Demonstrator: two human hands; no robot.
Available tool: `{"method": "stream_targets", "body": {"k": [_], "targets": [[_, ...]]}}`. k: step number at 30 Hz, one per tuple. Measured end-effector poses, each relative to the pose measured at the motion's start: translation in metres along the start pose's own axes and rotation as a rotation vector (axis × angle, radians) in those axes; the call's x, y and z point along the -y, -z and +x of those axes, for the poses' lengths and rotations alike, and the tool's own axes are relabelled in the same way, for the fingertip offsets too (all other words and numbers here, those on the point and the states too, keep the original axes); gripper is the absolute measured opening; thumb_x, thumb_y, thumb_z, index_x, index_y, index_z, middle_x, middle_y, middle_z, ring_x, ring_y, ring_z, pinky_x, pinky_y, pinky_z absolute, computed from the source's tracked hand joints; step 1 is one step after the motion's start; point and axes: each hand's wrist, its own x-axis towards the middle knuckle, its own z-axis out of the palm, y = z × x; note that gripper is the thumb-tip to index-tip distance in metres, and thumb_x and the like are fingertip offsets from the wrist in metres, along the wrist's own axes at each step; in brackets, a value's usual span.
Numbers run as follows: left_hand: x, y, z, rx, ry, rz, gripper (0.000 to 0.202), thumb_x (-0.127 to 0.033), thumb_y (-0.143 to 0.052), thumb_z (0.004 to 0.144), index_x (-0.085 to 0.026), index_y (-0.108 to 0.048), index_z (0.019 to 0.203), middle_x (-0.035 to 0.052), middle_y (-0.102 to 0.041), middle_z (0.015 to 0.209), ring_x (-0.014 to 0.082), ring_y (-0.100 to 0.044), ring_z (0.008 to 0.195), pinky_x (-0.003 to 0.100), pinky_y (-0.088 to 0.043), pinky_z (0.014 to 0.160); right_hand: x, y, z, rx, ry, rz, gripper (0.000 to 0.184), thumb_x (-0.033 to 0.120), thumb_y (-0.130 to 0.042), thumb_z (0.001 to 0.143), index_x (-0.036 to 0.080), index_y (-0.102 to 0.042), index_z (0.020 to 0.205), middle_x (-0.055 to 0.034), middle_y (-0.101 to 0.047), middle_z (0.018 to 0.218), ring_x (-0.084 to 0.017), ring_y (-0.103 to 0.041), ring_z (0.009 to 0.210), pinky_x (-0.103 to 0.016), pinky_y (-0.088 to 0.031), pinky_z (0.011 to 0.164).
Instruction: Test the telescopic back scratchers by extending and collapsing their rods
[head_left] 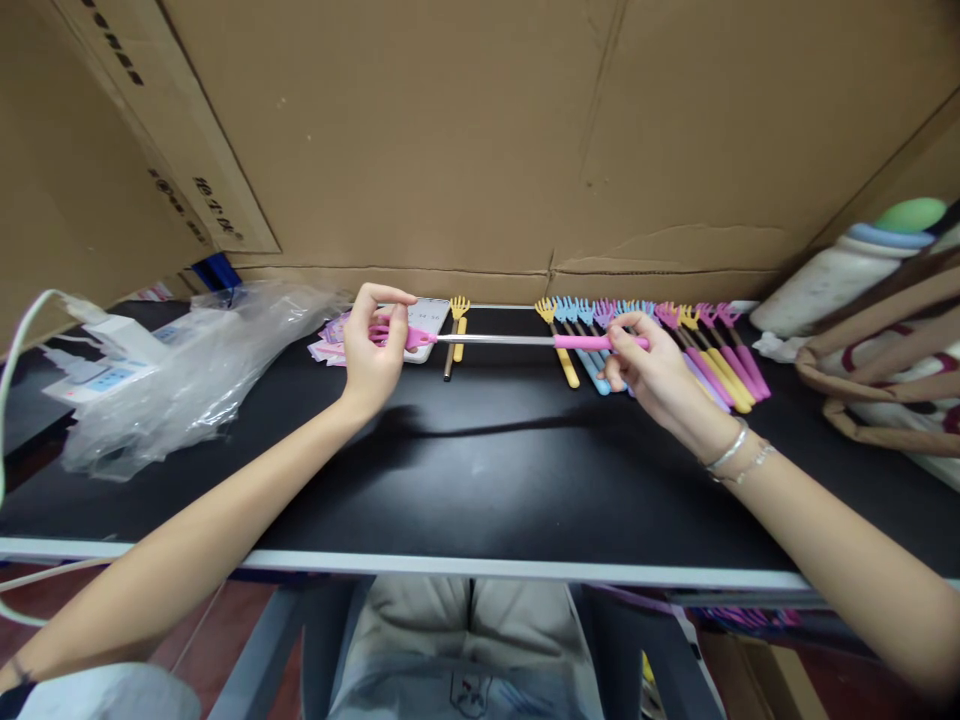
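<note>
A pink telescopic back scratcher (pixel 495 340) is stretched out level above the black table. My left hand (pixel 377 350) is closed around its claw end, fingers partly covering the claw. At the other end my right hand (pixel 645 355) pinches the pink handle, so the silver rod between shows bare. Just behind the rod, near my left hand, a yellow back scratcher (pixel 459 330) lies on the table, with its handle beside its shaft. A row of yellow, blue, purple and pink back scratchers (pixel 724 350) lies behind and beside my right hand, which hides some of them.
A phone (pixel 429 318) and pink printed cards (pixel 327 345) lie behind my left hand. Clear plastic bags (pixel 195 380) cover part of a white power strip (pixel 112 375) at left. A white bottle (pixel 840 280) and a bag (pixel 885 380) stand at right. Cardboard (pixel 480 130) walls the back.
</note>
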Motion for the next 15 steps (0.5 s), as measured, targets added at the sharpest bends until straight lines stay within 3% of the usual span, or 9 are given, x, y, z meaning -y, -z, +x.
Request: {"method": "stream_targets", "body": {"k": [5,8,15], "targets": [[-0.003,-0.001,0.000,-0.005,0.001,-0.037,0.016,-0.035,-0.056,0.086,-0.020,-0.050,0.089,-0.0012,-0.056,0.085,0.0003,-0.048,0.042,0.011,-0.039,0.037,-0.004,-0.002,-0.002,-0.013,-0.104,0.061,0.037,0.048,-0.070,0.071,0.022,-0.045,0.083,0.0100,-0.044,0.045,-0.006,-0.043,0.035,-0.019,-0.038,0.041],[0.000,-0.002,0.000,0.011,0.015,-0.031,0.017,-0.036,-0.056,0.086,-0.020,-0.049,0.088,-0.0018,-0.055,0.083,-0.0005,-0.047,0.040,0.010,-0.038,0.036,-0.008,-0.003,-0.002,-0.034,-0.154,0.086,0.038,0.049,-0.070,0.070,0.021,-0.046,0.082,0.0069,-0.054,0.054,-0.004,-0.041,0.035,-0.019,-0.042,0.043],[0.005,-0.004,-0.001,0.023,0.044,-0.011,0.019,-0.036,-0.056,0.086,-0.018,-0.050,0.085,-0.0045,-0.051,0.071,-0.0001,-0.045,0.041,0.009,-0.038,0.037,-0.014,-0.004,-0.003,-0.054,-0.136,0.113,0.035,0.049,-0.068,0.073,0.020,-0.049,0.084,0.0062,-0.057,0.055,-0.003,-0.040,0.035,-0.020,-0.048,0.049]]}}
